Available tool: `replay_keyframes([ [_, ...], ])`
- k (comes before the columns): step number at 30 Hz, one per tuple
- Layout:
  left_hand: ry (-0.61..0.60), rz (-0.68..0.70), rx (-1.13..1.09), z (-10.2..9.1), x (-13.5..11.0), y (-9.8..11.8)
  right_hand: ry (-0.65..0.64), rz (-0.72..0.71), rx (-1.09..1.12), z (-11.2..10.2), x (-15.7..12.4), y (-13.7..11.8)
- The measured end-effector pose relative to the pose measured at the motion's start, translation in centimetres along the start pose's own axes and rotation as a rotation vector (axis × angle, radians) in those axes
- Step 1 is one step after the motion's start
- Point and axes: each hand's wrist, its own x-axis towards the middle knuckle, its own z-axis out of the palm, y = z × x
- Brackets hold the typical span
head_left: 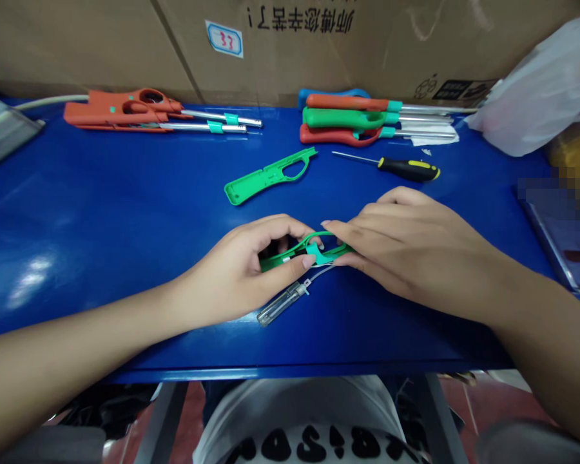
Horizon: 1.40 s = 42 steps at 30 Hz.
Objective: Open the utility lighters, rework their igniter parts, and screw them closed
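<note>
Green plastic lighter shell (279, 260) is held between the person's two hands, just above a blue work table (77, 225), near the table's front edge. The left hand (236, 267) curls around one end, and its thumb and fingers pinch the shell from both sides. The right hand (406, 248) closes on the other end, with the fingers pressed over it; how firmly it presses, one cannot tell. Between the hands sits a small teal clip (320, 254), partly covered by the fingers. From the shell, a thin wire (319, 274) runs to a metal tube (280, 303), which lies on the table just beside the left hand, so this piece seems not yet fitted inside. Farther ahead lies a loose green half shell (268, 175), with nothing mounted in it, near a screwdriver (408, 169) with a black and yellow handle. Along the far edge, two red-orange lighters (120, 109) lie on the left and a row of three lighters (343, 118) on the right; these look already closed and complete, with their metal tubes in place.
</note>
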Motion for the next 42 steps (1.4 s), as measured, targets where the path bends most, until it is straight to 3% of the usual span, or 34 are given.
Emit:
replay_keyframes([
  [10, 0.018, 0.001, -0.008, 0.31, -0.01, -0.12, 0.028, -0.022, -0.053, -0.02, -0.07, -0.09],
  [15, 0.027, 0.027, 0.007, 0.34, -0.01, -0.13, -0.048, -0.020, -0.026, -0.35, -0.01, -0.18],
  [20, 0.025, 0.024, 0.034, 0.28, -0.16, -0.09, -0.033, -0.018, -0.038, -0.15, -0.08, -0.28],
  [42, 0.004, 0.035, 0.105, 0.24, -0.07, 0.20, -0.056, 0.064, 0.178, -0.05, -0.11, -0.35],
])
